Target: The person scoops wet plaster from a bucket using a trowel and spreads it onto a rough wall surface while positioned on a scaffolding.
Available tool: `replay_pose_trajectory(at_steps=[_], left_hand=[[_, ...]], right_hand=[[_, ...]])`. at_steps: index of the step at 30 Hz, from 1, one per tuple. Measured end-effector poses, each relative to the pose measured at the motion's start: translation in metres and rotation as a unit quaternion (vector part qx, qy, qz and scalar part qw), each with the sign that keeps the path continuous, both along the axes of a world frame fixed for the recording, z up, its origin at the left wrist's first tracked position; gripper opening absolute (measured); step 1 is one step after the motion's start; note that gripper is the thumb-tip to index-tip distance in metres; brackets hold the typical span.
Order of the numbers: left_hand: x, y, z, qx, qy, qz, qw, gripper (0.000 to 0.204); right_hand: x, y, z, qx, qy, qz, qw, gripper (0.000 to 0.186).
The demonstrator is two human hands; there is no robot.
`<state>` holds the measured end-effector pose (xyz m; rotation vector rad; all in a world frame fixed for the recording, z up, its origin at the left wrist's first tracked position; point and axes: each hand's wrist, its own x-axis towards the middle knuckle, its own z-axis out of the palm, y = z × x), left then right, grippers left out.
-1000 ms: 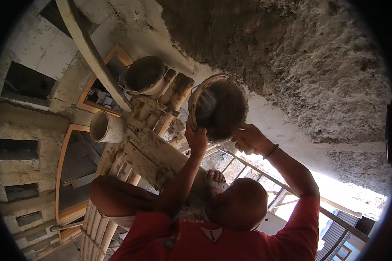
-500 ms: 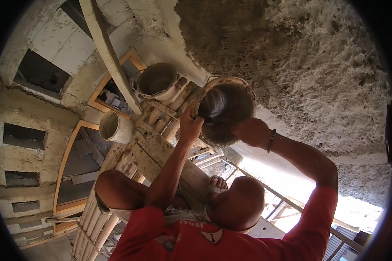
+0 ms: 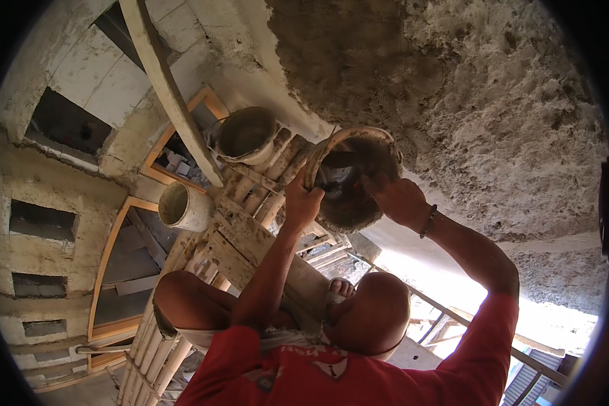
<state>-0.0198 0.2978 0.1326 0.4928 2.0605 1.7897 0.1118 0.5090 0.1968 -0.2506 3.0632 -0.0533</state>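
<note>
A mortar-smeared bucket [image 3: 321, 152] is tipped so that its open mouth faces me. My left hand [image 3: 303, 201] is closed on its left rim, with the thumb over the edge. My right hand [image 3: 394, 197] reaches in at the right side of the mouth, its fingers curled. What it grips, if anything, is lost in the shade. A dark, flat shape shows inside the bucket near the upper wall, too dim to name. Wet grey residue coats the inside.
Two more buckets, one larger [image 3: 245, 135] and one smaller [image 3: 185, 206], stand on the plank scaffold [image 3: 240, 233]. A slanted timber [image 3: 171, 91] passes beside them. The rough, partly plastered wall [image 3: 501, 115] rises close on the right. Bamboo poles [image 3: 145, 355] run lower left.
My right hand has moved up and farther into the bucket's mouth. The bucket is tilted slightly differently, and the dark shape inside now shows higher. My left hand keeps its hold.
</note>
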Motion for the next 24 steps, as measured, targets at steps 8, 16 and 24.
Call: replay_pose_trajectory(at_steps=[8,16,24], left_hand=[[0.008,0.006,0.021,-0.014,0.01,0.016,1.0,0.047],[0.007,0.012,0.029,-0.004,0.072,0.04,0.997,0.042],[0.012,0.02,0.039,0.02,0.059,0.052,0.997,0.04]], right_hand=[[0.017,0.007,0.017,0.063,-0.094,0.07,0.991,0.029],[0.014,-0.001,-0.021,-0.005,-0.089,0.005,0.996,0.048],[0.0,-0.001,-0.036,-0.021,0.079,-0.015,0.997,0.04]])
